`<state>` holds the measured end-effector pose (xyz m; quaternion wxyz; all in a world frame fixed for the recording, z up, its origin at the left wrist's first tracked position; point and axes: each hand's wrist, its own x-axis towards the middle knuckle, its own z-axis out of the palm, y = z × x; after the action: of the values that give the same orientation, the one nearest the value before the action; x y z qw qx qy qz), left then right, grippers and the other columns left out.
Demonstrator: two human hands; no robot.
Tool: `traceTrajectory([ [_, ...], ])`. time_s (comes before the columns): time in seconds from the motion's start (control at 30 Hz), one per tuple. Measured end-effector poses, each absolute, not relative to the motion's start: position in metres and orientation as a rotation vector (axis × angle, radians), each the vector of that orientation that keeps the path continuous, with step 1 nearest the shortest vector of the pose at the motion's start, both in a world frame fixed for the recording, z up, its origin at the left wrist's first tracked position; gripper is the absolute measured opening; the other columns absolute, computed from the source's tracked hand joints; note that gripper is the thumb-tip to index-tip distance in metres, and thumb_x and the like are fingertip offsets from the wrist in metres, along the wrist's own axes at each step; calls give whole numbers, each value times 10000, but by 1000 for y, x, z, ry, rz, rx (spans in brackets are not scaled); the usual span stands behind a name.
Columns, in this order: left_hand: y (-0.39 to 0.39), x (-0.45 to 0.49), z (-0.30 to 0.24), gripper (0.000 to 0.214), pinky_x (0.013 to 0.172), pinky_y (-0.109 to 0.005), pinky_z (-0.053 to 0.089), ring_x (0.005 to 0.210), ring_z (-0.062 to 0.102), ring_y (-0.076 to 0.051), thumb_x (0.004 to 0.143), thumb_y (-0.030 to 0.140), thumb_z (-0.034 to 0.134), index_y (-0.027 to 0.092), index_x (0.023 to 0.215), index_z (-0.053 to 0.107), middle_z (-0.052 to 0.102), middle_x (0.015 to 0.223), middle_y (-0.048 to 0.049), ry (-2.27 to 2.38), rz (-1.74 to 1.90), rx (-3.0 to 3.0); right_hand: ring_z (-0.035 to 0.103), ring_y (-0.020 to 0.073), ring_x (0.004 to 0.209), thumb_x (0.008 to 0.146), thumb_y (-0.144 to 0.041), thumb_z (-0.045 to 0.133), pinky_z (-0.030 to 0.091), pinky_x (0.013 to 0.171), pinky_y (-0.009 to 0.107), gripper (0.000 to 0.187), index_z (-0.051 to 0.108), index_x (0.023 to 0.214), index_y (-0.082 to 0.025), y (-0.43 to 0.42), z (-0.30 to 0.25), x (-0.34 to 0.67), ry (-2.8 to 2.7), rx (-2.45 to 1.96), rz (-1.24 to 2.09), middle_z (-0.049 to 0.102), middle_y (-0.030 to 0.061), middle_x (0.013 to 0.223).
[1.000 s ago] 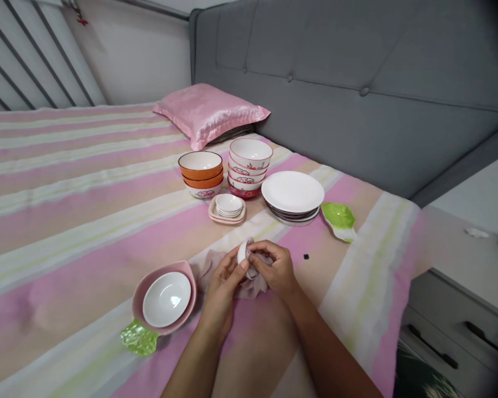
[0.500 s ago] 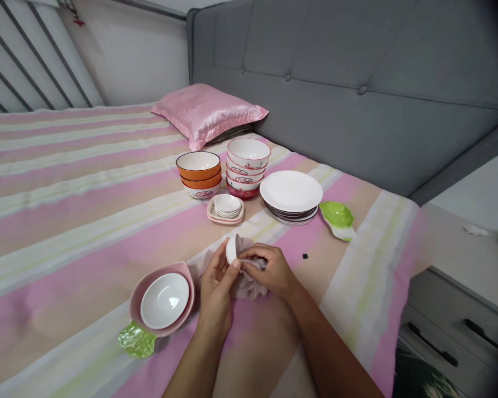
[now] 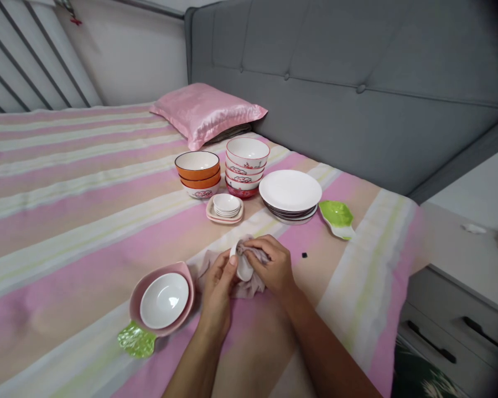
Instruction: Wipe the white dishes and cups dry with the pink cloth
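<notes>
My left hand [image 3: 218, 284] grips a small white dish [image 3: 244, 270] by its edge, thumb on the near side. The dish is tilted on edge, its hollow turned to the right. In my right hand [image 3: 275, 265] is a bunched greyish-pink cloth [image 3: 253, 287], its fingers pressing part of it into the dish. The rest of the cloth spreads below and behind both hands on the bed. Left of my left hand, a white bowl [image 3: 165, 300] sits inside a pink bowl [image 3: 140, 284] with a green leaf-shaped handle [image 3: 136, 339].
Beyond my hands stand small white dishes [image 3: 227, 203] on square dishes, orange bowls [image 3: 197, 172], patterned bowls [image 3: 246, 160] and a plate stack [image 3: 290, 190]. A green leaf-shaped dish [image 3: 337, 219] lies to the right. Behind are a pink pillow [image 3: 209, 110] and grey headboard [image 3: 336, 55].
The small dish has turned so its hollow shows more to the right. My right hand has moved slightly up and right, and the cloth now reaches into the dish.
</notes>
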<state>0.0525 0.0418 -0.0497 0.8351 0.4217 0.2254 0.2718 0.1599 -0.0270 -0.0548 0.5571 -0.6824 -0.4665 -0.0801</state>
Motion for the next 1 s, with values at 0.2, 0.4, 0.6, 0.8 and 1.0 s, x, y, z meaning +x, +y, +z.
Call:
traceTrajectory([
  [0.2,42,53,-53,325,568,-210,442,700,600,-142,797,428,580,159,963,656,661,756,-23,545,496,865,619,147,805,797,-114,571,519,728,270,182,666,914,-217,-27,-51,155,-1176,-1537,-284,654,47,835],
  [0.4,44,54,-53,374,508,-203,434,673,596,-146,776,485,577,150,919,663,657,752,-37,633,453,883,620,147,804,801,-138,584,520,727,270,149,670,894,-217,-28,-51,153,-1206,-1542,-262,657,45,830],
  [0.6,44,53,-53,303,534,-185,432,659,575,-111,772,422,612,164,919,668,638,744,-10,563,521,918,616,148,802,789,-113,556,509,743,268,177,662,892,-212,-26,-52,153,-1138,-1620,-227,660,42,834],
  [0.8,43,53,-50,301,796,-256,475,898,619,-163,755,322,658,169,1014,636,668,991,-61,497,600,905,608,154,773,759,-139,564,494,736,265,158,660,867,-203,-26,-53,155,-1054,-1730,-179,645,41,811],
  [1.0,42,53,-49,464,947,-327,428,1119,555,-229,726,293,689,186,1159,564,620,1179,-103,497,645,880,604,148,697,733,-164,590,485,657,243,134,665,844,-176,-28,-56,160,-1035,-1726,68,655,44,791],
])
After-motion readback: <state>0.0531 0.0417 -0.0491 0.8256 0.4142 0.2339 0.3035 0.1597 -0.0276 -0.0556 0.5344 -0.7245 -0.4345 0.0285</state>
